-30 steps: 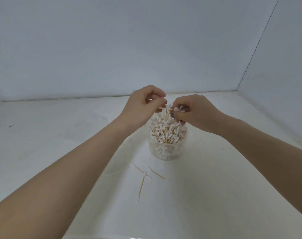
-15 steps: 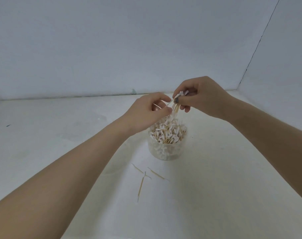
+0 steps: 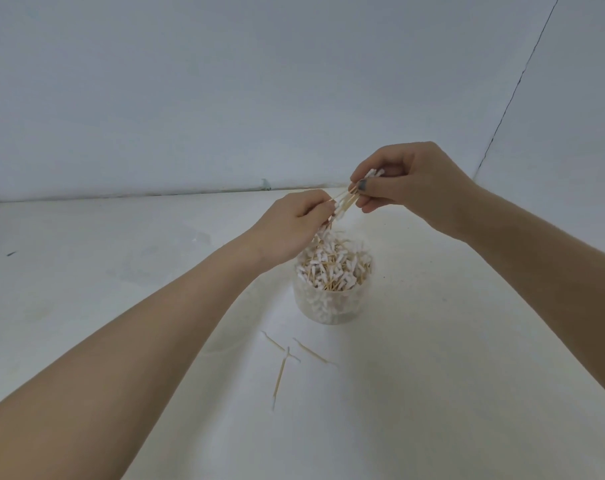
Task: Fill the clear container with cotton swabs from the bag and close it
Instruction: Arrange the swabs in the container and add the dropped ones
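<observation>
A round clear container (image 3: 332,304) stands open on the white table, heaped with wooden-stemmed cotton swabs (image 3: 334,265). Above its far rim, my right hand (image 3: 412,183) pinches a small bundle of cotton swabs (image 3: 349,199) between thumb and fingers. My left hand (image 3: 294,226) grips the lower ends of the same bundle, just over the heap. No lid and no bag are in view.
Three loose swabs (image 3: 287,362) lie on the table (image 3: 432,375) in front of the container. White walls close off the back and the right side, meeting at a corner (image 3: 481,168) behind my right hand.
My right hand has risen up and to the right, lifting a small bundle of swabs away from the heap. My left hand stayed low and holds the bundle's lower ends.
</observation>
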